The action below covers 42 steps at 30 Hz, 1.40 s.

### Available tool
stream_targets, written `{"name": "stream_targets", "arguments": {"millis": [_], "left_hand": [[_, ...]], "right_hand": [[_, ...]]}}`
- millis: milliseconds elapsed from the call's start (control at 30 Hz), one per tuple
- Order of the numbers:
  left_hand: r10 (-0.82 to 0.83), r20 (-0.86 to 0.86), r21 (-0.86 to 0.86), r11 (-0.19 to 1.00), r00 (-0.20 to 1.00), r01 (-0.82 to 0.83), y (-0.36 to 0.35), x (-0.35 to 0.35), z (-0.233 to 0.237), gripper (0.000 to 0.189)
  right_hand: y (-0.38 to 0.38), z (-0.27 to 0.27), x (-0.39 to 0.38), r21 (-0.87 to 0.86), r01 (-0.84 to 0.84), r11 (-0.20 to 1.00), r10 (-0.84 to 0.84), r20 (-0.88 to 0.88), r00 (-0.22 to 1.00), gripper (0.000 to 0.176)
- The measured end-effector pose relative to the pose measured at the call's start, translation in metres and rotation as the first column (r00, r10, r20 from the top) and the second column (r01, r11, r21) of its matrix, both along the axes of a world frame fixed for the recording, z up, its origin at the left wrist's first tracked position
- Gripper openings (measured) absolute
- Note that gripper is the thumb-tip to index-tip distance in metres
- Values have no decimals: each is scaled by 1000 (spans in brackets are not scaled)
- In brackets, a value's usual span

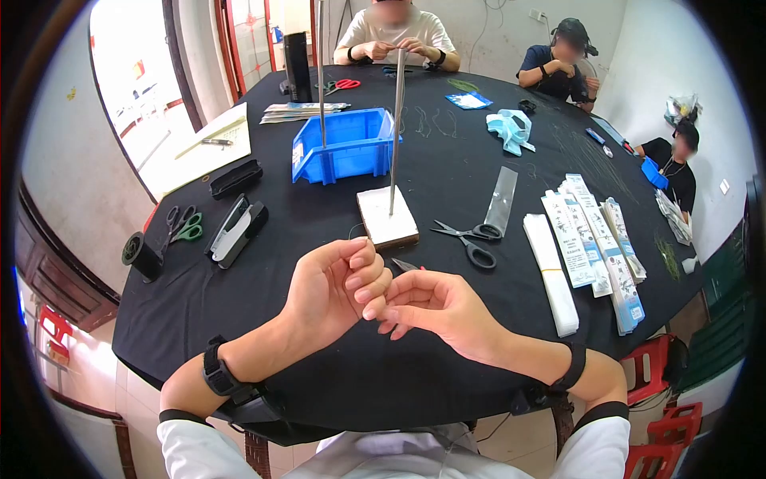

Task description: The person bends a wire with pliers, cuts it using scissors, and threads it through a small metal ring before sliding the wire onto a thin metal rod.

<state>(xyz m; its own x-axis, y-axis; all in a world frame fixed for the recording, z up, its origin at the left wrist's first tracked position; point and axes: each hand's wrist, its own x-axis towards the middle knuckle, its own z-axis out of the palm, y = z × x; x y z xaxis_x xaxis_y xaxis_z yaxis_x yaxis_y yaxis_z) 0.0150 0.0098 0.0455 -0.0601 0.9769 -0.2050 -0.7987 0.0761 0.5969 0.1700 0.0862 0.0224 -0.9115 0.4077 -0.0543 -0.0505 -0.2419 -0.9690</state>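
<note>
My left hand [339, 283] is raised over the near part of the table, its fingers curled and the thumb pressed to the index finger. A thin dark thread [353, 229] loops up from that pinch. Close against it, my right hand [439, 311] has thumb and fingertips pinched together near the left hand's lower fingers. Whatever lies between the right fingertips is too fine to make out. Just beyond the hands is a white-topped block [387, 215] with an upright metal rod [396, 136]. The tip of a pointed tool [405, 264] shows behind my right hand.
Around the block are black scissors [472, 239], a blue bin [351, 160], a stapler [237, 230], green-handled scissors [183, 227] and a black spool [142, 257]. Printed packets [586, 239] and white sleeves [552, 275] lie right on the black-covered table [319, 383]. Several people sit at the far side.
</note>
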Motion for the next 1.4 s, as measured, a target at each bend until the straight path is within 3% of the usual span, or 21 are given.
{"name": "stream_targets", "arguments": {"millis": [200, 300, 400, 500, 633, 800, 900, 1033, 1133, 1200, 1300, 1400], "left_hand": [[16, -71, 4, 1000, 997, -16, -2, 1, 2, 28], [-75, -107, 95, 992, 991, 85, 0, -10, -12, 28], [-47, -345, 81, 994, 937, 79, -1, -9, -16, 25], [49, -787, 122, 989, 615, 78, -2, -1, -10, 22], [174, -965, 198, 974, 197, 108, -3, 4, -4, 16], [181, -961, 206, 973, 211, 104, 0, 5, -9, 13], [114, -963, 148, 980, 244, 130, 0, 3, -9, 12], [90, -950, 139, 979, 298, 148, 1, 0, -12, 12], [58, -856, 117, 990, 514, 82, 0, 4, -8, 12], [74, -800, 145, 987, 596, 73, 2, 3, -10, 15], [57, -719, 135, 989, 692, 59, 1, 6, -9, 13], [26, -646, 123, 990, 763, 70, 2, 6, -11, 16]], "right_hand": [[2, -1, 2, -40, 94, 995, -93, 13, 996, 18], [10, 2, 6, -27, 160, 987, -160, 16, 987, 17], [16, 15, 10, 29, 188, 982, -189, 38, 981, 15], [16, 26, 15, 236, 173, 956, -201, 100, 974, 15], [10, 29, 18, 441, 196, 876, -259, 88, 962, 11], [9, 21, 18, 775, 237, 586, -286, -76, 955, 7], [10, 20, 18, 814, 244, 527, -282, -103, 954, 6], [10, 21, 17, 764, 265, 589, -283, -112, 953, 10], [8, 24, 16, 595, 315, 739, -301, -126, 945, 14], [12, 20, 16, 423, 316, 849, -297, -111, 948, 17], [19, 12, 13, 446, 305, 841, -241, -195, 951, 18], [16, 22, 11, 425, 300, 854, -264, -142, 954, 15]]}}
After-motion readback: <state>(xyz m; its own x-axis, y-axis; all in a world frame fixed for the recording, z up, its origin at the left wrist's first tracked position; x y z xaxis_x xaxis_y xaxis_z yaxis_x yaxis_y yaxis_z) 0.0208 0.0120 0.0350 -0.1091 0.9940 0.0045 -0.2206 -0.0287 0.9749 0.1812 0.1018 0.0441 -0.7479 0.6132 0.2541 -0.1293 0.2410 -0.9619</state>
